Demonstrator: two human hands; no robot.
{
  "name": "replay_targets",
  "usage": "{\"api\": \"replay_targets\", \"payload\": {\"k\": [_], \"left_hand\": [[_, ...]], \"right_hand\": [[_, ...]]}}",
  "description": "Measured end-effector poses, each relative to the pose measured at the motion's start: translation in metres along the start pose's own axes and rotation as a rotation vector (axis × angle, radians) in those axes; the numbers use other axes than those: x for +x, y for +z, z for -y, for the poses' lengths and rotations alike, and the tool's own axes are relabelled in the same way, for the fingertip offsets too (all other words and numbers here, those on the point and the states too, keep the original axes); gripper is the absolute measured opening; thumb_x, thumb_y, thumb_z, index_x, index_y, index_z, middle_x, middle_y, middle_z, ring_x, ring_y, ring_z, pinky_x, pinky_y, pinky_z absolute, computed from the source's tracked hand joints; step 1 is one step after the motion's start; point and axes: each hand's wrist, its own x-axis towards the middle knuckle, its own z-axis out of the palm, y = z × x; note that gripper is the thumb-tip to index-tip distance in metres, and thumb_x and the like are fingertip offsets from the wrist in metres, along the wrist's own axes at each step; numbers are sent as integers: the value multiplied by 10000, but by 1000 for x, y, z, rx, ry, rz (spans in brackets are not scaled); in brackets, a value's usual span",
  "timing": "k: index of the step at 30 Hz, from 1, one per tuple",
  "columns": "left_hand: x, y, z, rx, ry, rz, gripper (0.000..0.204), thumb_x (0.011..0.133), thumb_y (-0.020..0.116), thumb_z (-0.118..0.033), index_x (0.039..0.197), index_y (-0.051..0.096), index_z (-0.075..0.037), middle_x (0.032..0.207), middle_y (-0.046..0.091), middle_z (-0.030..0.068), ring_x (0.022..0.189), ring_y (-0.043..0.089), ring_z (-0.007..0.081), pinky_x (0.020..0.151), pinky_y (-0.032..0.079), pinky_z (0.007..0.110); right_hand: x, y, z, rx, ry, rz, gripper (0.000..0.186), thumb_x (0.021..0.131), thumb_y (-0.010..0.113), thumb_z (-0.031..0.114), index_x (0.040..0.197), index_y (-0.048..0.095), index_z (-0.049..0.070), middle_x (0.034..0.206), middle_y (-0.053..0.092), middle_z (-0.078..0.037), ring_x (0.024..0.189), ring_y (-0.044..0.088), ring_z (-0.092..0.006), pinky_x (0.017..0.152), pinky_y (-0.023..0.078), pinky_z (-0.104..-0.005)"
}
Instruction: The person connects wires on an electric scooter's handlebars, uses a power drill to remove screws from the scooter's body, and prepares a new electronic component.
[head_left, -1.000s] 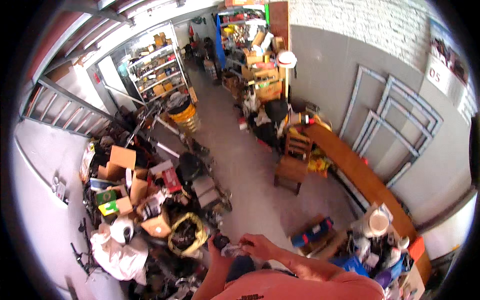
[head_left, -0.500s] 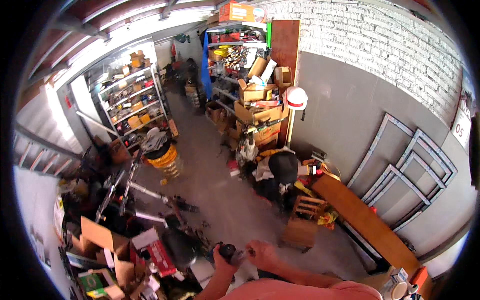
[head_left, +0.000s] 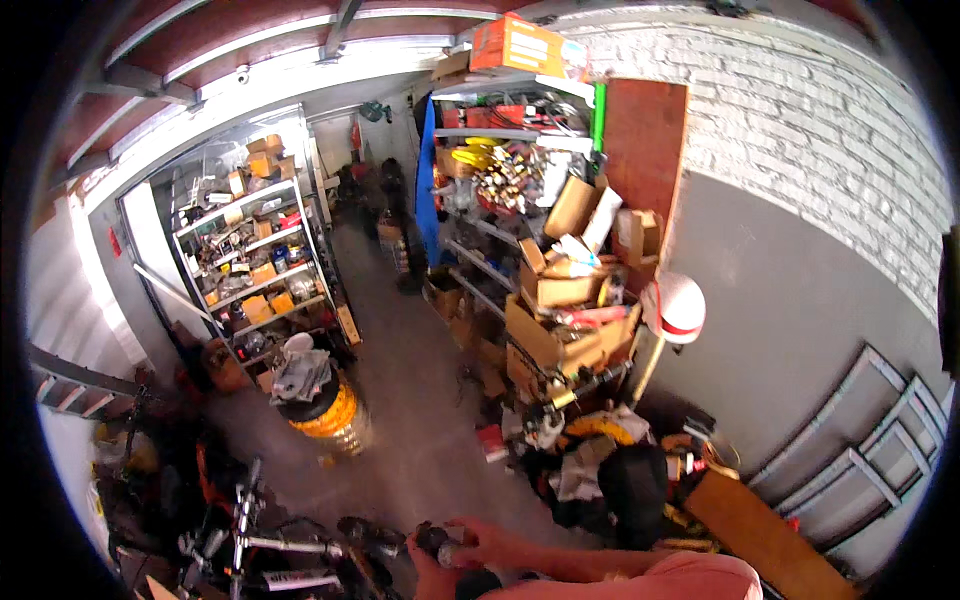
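Evidently, the person's left hand (head_left: 428,574) had its fingers curled around a small dark, rounded object (head_left: 433,539), which sat at the near edge of the scene, just left of the right hand (head_left: 488,544). The right hand came in from the right, its fingers beside the object; whether they were clamped on it or merely touching, one could not tell. A reddish sleeve (head_left: 695,574) covered the upper part of the right arm. To the near left of the hands lay a pale metal frame (head_left: 290,545) among dark clutter, and farther off stood a yellow-banded stack (head_left: 330,416) topped with grey cloth (head_left: 302,376). At the far left rose a metal shelf unit (head_left: 250,246) loaded with boxes. Right of the aisle, a second shelf (head_left: 480,132) carried an orange box (head_left: 515,45) on top, with open cartons (head_left: 535,335) before it. Farther right were a white helmet (head_left: 677,303) with a red band and, nearer, a brown wooden board (head_left: 770,535) beside the grey wall (head_left: 770,300).
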Motion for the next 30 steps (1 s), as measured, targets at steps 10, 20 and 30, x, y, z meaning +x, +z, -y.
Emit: {"api": "replay_targets", "payload": {"k": [10,20,30], "left_hand": [[318,91,-175,-25,253,-79,259,981,549,-480,979,527,-223,833,490,40,670,457,220,583,384,401],[598,232,-358,-203,-48,165,366,1071,421,-447,747,418,-278,551,272,-13,428,209,149,373,234,304],[835,357,-399,-190,-179,319,354,1064,479,-257,783,283,-168,700,190,11,612,163,152,574,313,305]], "right_hand": [[333,-156,16,95,21,-32,526,937,779,383,1317,633,51,1056,714,-33,952,642,-122,864,529,-316],[546,-375,131,-308,-133,-510,416,912,804,320,1221,666,78,1059,712,-42,968,655,-148,881,542,-319],[495,-802,633,-1608,-1270,-1886,377,886,770,323,1115,649,50,970,736,-172,885,721,-392,744,555,-503]]}}
